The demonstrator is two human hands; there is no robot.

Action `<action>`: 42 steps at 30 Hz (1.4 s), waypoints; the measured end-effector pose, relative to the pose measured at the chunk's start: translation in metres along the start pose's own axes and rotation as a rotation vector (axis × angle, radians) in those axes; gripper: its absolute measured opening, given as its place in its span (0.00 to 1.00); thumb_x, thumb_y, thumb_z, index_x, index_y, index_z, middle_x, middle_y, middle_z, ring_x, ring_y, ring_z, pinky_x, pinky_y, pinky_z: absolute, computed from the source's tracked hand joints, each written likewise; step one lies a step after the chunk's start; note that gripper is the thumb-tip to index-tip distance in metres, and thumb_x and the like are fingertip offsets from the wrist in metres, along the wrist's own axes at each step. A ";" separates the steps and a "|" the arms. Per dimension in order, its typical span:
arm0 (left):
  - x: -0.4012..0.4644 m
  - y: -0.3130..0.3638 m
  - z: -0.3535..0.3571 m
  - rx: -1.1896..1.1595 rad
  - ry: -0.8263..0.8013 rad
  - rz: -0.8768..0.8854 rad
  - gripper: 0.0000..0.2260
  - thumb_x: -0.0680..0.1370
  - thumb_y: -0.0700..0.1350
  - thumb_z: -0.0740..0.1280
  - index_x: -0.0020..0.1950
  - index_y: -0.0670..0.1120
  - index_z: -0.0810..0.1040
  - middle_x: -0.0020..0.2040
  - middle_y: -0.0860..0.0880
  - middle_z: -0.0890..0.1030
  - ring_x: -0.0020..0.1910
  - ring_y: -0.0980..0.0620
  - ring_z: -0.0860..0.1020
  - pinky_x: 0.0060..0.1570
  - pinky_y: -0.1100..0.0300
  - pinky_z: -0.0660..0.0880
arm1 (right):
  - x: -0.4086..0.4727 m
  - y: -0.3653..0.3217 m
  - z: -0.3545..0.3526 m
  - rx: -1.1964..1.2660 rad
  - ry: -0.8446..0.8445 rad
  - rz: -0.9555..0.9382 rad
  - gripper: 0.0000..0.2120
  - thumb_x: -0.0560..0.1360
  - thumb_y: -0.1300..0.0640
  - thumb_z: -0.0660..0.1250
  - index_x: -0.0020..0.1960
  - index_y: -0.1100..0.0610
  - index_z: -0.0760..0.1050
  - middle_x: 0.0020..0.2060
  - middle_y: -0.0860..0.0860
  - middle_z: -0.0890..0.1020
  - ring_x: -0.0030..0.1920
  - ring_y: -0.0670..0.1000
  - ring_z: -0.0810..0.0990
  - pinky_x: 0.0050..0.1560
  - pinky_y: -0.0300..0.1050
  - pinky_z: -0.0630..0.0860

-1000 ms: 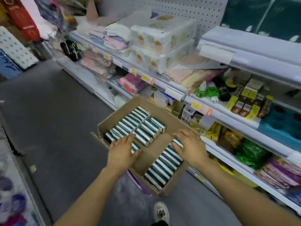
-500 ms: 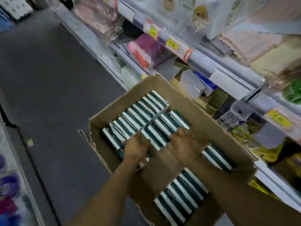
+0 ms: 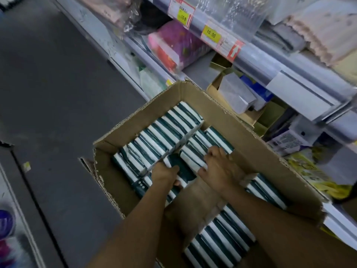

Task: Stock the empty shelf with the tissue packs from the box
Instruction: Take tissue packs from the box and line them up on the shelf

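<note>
1. Reaching down into the cardboard box [image 3: 193, 97], both bare forearms crossed its near edge side by side
2. Lying on edge in green-and-white rows, the tissue packs [image 3: 164, 130] filled the far and near ends of the box
3. The left hand [image 3: 164, 176] was curled round one end of a short run of packs in the middle row, thumb on top
4. The right hand [image 3: 220, 169] gripped the other end of that run, fingers hooked over the packs; the two hands sat near each other, not touching
5. Beyond the box stood the store shelf [image 3: 260, 60], with yellow price tags [image 3: 211, 34] on its rail and a pink packet [image 3: 173, 47] underneath
</note>
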State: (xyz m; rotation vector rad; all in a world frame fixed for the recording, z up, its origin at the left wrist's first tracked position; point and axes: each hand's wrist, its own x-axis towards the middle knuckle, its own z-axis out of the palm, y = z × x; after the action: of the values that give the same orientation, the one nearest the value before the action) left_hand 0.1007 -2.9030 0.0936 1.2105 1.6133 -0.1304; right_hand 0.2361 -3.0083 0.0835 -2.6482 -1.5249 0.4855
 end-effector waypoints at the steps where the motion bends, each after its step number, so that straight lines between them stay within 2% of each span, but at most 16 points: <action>1: -0.005 0.000 -0.002 -0.013 0.008 0.018 0.08 0.78 0.46 0.69 0.45 0.42 0.75 0.35 0.41 0.82 0.26 0.47 0.77 0.31 0.56 0.77 | -0.001 -0.001 -0.008 0.124 -0.010 0.063 0.16 0.71 0.45 0.65 0.51 0.55 0.78 0.55 0.50 0.72 0.56 0.52 0.71 0.51 0.50 0.73; 5: -0.042 0.007 -0.024 -0.153 0.024 0.072 0.07 0.78 0.48 0.69 0.50 0.45 0.76 0.39 0.49 0.78 0.38 0.49 0.77 0.45 0.53 0.75 | -0.018 -0.004 -0.044 0.807 0.034 0.283 0.13 0.70 0.52 0.69 0.34 0.54 0.67 0.33 0.50 0.69 0.35 0.50 0.70 0.39 0.49 0.69; 10: -0.093 0.022 -0.064 -0.312 -0.041 0.022 0.12 0.78 0.48 0.66 0.53 0.40 0.77 0.46 0.42 0.81 0.44 0.44 0.80 0.50 0.46 0.80 | -0.061 -0.015 -0.103 0.953 0.035 0.235 0.10 0.77 0.55 0.64 0.44 0.62 0.68 0.31 0.59 0.74 0.29 0.56 0.77 0.30 0.53 0.74; 15: -0.148 0.042 -0.092 -0.558 -0.168 0.086 0.06 0.78 0.42 0.63 0.51 0.42 0.77 0.46 0.41 0.84 0.45 0.44 0.82 0.39 0.55 0.79 | -0.110 -0.049 -0.156 0.588 0.277 0.034 0.15 0.79 0.49 0.63 0.64 0.51 0.71 0.38 0.51 0.83 0.39 0.53 0.82 0.41 0.47 0.76; 17: -0.170 0.048 -0.102 -0.649 -0.252 0.132 0.08 0.78 0.39 0.62 0.53 0.41 0.79 0.45 0.42 0.85 0.45 0.45 0.83 0.41 0.55 0.78 | -0.129 -0.060 -0.175 0.489 0.401 -0.049 0.18 0.79 0.50 0.64 0.68 0.51 0.72 0.48 0.51 0.85 0.46 0.52 0.83 0.46 0.45 0.76; 19: -0.192 0.049 -0.116 -0.706 -0.315 0.182 0.11 0.78 0.38 0.60 0.56 0.40 0.80 0.47 0.43 0.86 0.48 0.44 0.83 0.44 0.53 0.78 | -0.148 -0.069 -0.194 0.425 0.506 -0.161 0.19 0.79 0.52 0.65 0.70 0.52 0.72 0.62 0.50 0.80 0.54 0.53 0.82 0.50 0.52 0.79; 21: -0.212 0.048 -0.131 -0.760 -0.403 0.226 0.16 0.79 0.38 0.56 0.63 0.39 0.77 0.55 0.41 0.84 0.55 0.41 0.81 0.48 0.50 0.79 | -0.166 -0.074 -0.212 0.325 0.606 -0.252 0.19 0.80 0.53 0.62 0.71 0.50 0.70 0.70 0.50 0.73 0.58 0.55 0.81 0.47 0.56 0.81; 25: -0.250 0.052 -0.161 -0.765 -0.599 0.344 0.19 0.84 0.50 0.52 0.68 0.43 0.74 0.61 0.40 0.81 0.62 0.39 0.79 0.61 0.41 0.75 | -0.200 -0.086 -0.243 0.121 0.726 -0.321 0.19 0.80 0.56 0.59 0.70 0.50 0.69 0.72 0.55 0.70 0.54 0.57 0.81 0.35 0.49 0.80; 27: -0.276 0.057 -0.173 -0.682 -0.726 0.423 0.25 0.83 0.61 0.52 0.67 0.46 0.76 0.60 0.41 0.82 0.60 0.41 0.80 0.58 0.42 0.78 | -0.215 -0.097 -0.256 0.079 0.766 -0.328 0.18 0.79 0.56 0.57 0.69 0.49 0.68 0.71 0.57 0.70 0.50 0.58 0.81 0.31 0.46 0.76; 29: -0.293 0.060 -0.181 -0.615 -0.753 0.506 0.24 0.80 0.59 0.59 0.68 0.45 0.76 0.60 0.41 0.82 0.58 0.43 0.82 0.51 0.48 0.82 | -0.228 -0.105 -0.264 0.089 0.779 -0.344 0.20 0.79 0.54 0.59 0.70 0.48 0.66 0.72 0.56 0.68 0.54 0.57 0.80 0.33 0.48 0.79; 31: -0.304 0.062 -0.185 -0.626 -0.719 0.557 0.26 0.75 0.53 0.67 0.70 0.44 0.73 0.60 0.41 0.82 0.55 0.44 0.83 0.46 0.51 0.82 | -0.243 -0.113 -0.272 0.281 0.723 -0.294 0.24 0.78 0.47 0.64 0.73 0.44 0.63 0.76 0.47 0.61 0.67 0.48 0.72 0.50 0.47 0.80; 33: -0.312 0.064 -0.184 -0.645 -0.694 0.591 0.27 0.73 0.51 0.69 0.71 0.45 0.72 0.60 0.42 0.83 0.56 0.44 0.83 0.45 0.51 0.82 | -0.257 -0.124 -0.282 0.696 0.648 -0.100 0.35 0.73 0.38 0.68 0.76 0.41 0.57 0.74 0.38 0.57 0.71 0.39 0.63 0.65 0.36 0.69; 35: -0.324 0.067 -0.177 -0.671 -0.698 0.634 0.23 0.76 0.49 0.69 0.70 0.47 0.72 0.60 0.43 0.83 0.56 0.44 0.83 0.46 0.50 0.82 | -0.266 -0.131 -0.297 1.136 0.576 0.141 0.39 0.68 0.35 0.69 0.74 0.48 0.63 0.70 0.42 0.68 0.66 0.40 0.70 0.62 0.33 0.69; 37: -0.340 0.074 -0.165 -0.702 -0.720 0.683 0.21 0.76 0.46 0.69 0.69 0.46 0.73 0.59 0.43 0.83 0.55 0.44 0.83 0.45 0.51 0.82 | -0.268 -0.131 -0.313 1.345 0.543 0.236 0.27 0.68 0.38 0.68 0.59 0.54 0.78 0.56 0.47 0.82 0.55 0.43 0.79 0.49 0.30 0.73; 39: -0.354 0.083 -0.151 -0.712 -0.729 0.741 0.24 0.73 0.45 0.71 0.68 0.46 0.73 0.59 0.44 0.83 0.54 0.45 0.83 0.45 0.52 0.82 | -0.268 -0.126 -0.327 1.459 0.601 0.273 0.12 0.71 0.44 0.71 0.50 0.50 0.79 0.47 0.44 0.84 0.48 0.43 0.82 0.42 0.31 0.75; 42: -0.374 0.105 -0.129 -0.698 -0.737 0.808 0.26 0.69 0.45 0.74 0.67 0.49 0.74 0.59 0.46 0.83 0.56 0.45 0.83 0.49 0.50 0.81 | -0.265 -0.109 -0.351 1.738 0.729 0.290 0.06 0.74 0.56 0.72 0.50 0.52 0.79 0.44 0.46 0.86 0.43 0.42 0.84 0.47 0.41 0.79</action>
State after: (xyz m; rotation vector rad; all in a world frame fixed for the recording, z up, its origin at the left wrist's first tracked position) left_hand 0.0633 -3.0084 0.4871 0.9878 0.3877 0.4268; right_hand 0.1243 -3.1382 0.5030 -1.2685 -0.1195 0.4169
